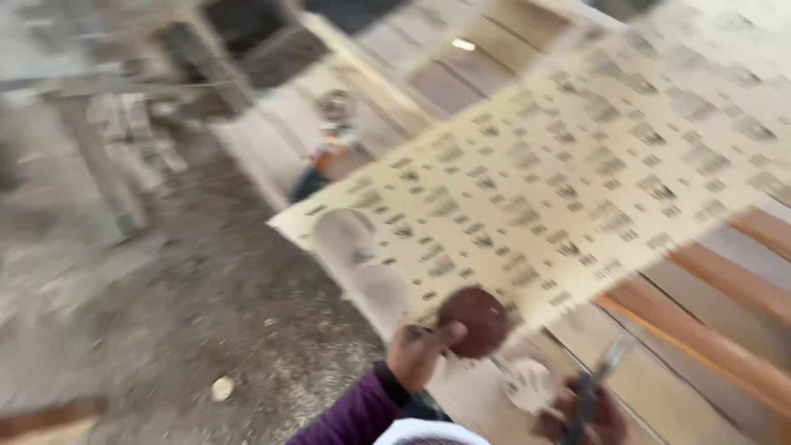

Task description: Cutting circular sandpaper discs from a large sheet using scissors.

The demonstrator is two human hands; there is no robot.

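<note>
Nearest to us, at the bottom edge, our left hand [420,350] comes out of a purple sleeve [354,416]; its fingers are closed on a round dark-brown disc [475,321], pinched at the disc's left rim. Our right hand [581,412], low and to the right, is wrapped around a slim tool with a dark handle [597,375]; motion blur hides what kind of tool it is. The disc lies against the lower edge of a big tan sheet printed all over with small dark marks [568,173], which slants up toward the upper right. Two round holes show near the sheet's lower left corner. A pale round piece [527,383] sits between our hands. Under the sheet we see wooden boards [717,330], some pale, some orange-brown. To the left, grey gritty floor [189,313]. Whole view is smeared.
</note>
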